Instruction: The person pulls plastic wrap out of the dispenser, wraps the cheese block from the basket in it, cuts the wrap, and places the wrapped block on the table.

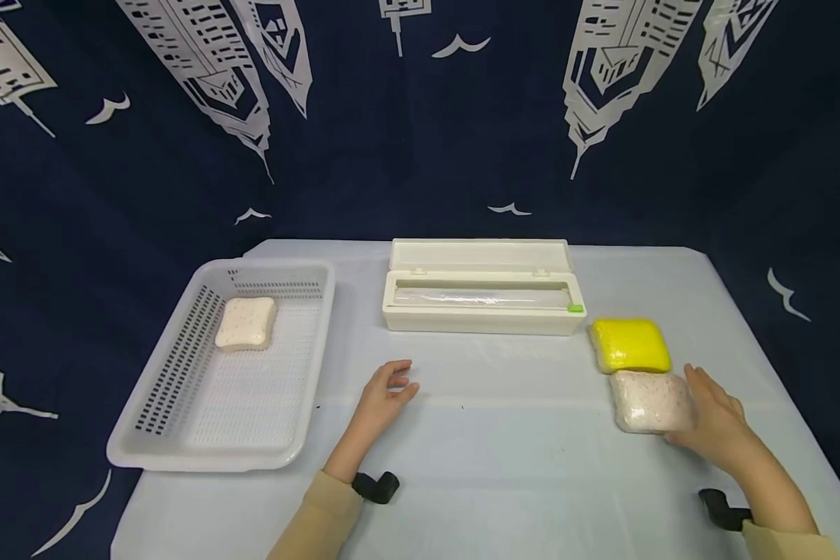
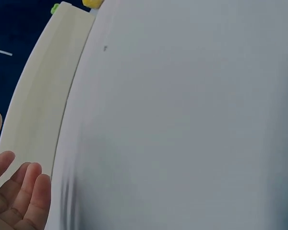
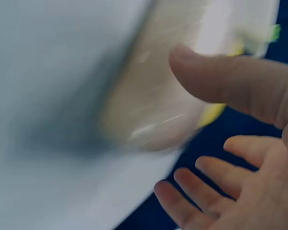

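Note:
At the right of the table, my right hand (image 1: 721,416) is beside a pale speckled block wrapped in shiny clear film (image 1: 649,400). Its fingers are spread in the right wrist view, and the thumb (image 3: 206,76) overlaps the block there. A yellow block in the same kind of film (image 1: 630,344) lies directly behind the pale one. My left hand (image 1: 381,398) hovers over the table's middle, fingers loosely bent and holding nothing. Behind it stands a cream cling film dispenser (image 1: 483,320), lid raised, a clear roll inside.
A white perforated plastic basket (image 1: 290,459) stands at the left, with a pale speckled block (image 1: 246,323) lying in its back part. White sheeting covers the table (image 1: 504,498). A dark blue printed curtain (image 1: 406,155) hangs behind the table's back edge.

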`<state>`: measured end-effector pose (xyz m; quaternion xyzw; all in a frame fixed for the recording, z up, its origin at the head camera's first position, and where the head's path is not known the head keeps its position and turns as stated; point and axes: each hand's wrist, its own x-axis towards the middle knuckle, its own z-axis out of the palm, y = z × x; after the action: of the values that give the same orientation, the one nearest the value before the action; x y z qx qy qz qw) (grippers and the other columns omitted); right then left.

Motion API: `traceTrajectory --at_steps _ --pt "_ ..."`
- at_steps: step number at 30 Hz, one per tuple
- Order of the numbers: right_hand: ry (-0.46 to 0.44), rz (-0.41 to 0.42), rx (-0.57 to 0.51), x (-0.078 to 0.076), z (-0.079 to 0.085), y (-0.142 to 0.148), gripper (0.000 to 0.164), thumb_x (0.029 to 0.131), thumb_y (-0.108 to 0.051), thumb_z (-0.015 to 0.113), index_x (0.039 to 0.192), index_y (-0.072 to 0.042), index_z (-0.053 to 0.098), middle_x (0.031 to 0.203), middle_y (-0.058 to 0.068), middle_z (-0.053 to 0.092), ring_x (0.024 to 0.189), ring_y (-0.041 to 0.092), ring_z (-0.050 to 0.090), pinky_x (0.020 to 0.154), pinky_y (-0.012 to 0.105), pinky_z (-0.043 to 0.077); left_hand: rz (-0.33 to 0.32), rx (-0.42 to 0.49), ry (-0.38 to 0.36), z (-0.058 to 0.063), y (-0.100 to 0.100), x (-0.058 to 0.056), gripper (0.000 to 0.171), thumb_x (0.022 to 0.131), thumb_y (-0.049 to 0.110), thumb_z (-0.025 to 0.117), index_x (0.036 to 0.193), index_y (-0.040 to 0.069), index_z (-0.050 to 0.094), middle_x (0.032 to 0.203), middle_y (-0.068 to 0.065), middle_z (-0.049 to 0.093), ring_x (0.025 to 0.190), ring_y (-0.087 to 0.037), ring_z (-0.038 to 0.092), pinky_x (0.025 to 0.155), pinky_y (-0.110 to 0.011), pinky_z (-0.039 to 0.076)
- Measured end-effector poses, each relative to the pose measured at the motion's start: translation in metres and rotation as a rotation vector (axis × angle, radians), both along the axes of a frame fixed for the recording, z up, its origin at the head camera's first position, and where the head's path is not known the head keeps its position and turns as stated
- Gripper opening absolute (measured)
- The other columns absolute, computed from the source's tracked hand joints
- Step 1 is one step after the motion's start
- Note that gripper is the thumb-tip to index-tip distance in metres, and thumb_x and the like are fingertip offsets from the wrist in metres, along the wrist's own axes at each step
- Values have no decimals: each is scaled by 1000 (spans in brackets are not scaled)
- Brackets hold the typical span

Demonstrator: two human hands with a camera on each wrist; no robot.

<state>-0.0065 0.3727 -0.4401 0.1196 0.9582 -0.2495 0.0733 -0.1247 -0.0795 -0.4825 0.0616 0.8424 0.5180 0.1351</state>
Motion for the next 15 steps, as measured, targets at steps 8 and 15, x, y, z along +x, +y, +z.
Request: traceTrajectory --at_steps 8,15 --pt "240 -50 30 -40 48 -74 54 92 -13 66 138 6 48 134 36 48 115 55 50 88 65 47 95 42 96 26 12 -31 37 94 15 66 129 5 60 128 -10 63 107 -26 64 85 -40 55" --pt "343 -26 -66 -103 52 -109 34 95 -10 61 126 4 61 120 27 61 102 43 62 86 54 53 179 -63 230 48 22 -77 31 94 12 64 125 6 63 119 -12 64 98 -24 62 75 -34 53"
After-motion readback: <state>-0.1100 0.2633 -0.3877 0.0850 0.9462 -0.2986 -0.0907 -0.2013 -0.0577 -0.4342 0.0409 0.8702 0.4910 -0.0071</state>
